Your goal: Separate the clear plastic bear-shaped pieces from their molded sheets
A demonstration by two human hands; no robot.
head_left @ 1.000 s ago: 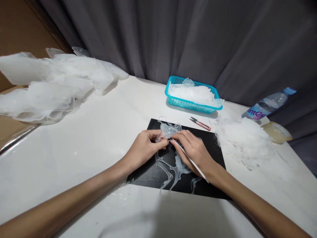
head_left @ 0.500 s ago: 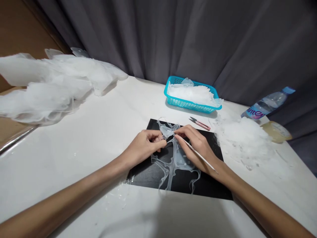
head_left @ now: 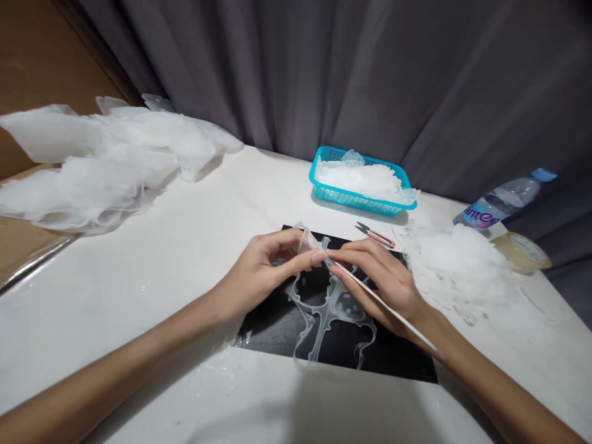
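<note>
A translucent silicone sheet (head_left: 330,308), with thin branching strips and a piece with small holes, lies partly over a black mat (head_left: 272,327). My left hand (head_left: 271,262) pinches a lifted, folded part of the sheet between thumb and fingers. Opposite it, my right hand (head_left: 377,274) is closed around a thin white stick (head_left: 393,314), whose tip meets the sheet near my left thumb. The stick slants back across the right palm to the wrist. My fingers hide part of the lifted piece.
Thread snips (head_left: 374,235) with pink handles lie behind the mat. A turquoise basket (head_left: 361,200) holds translucent pieces. On the right are a heap of clear scraps (head_left: 462,265), a yellowish round container (head_left: 522,253) and a water bottle (head_left: 504,200). Stacked translucent sheets (head_left: 115,154) lie at left.
My left hand has shifted right and lifted the sheet's upper part, which was flatter half a second ago. The right hand has stayed close with the stick, its rear end now further right and lower.
</note>
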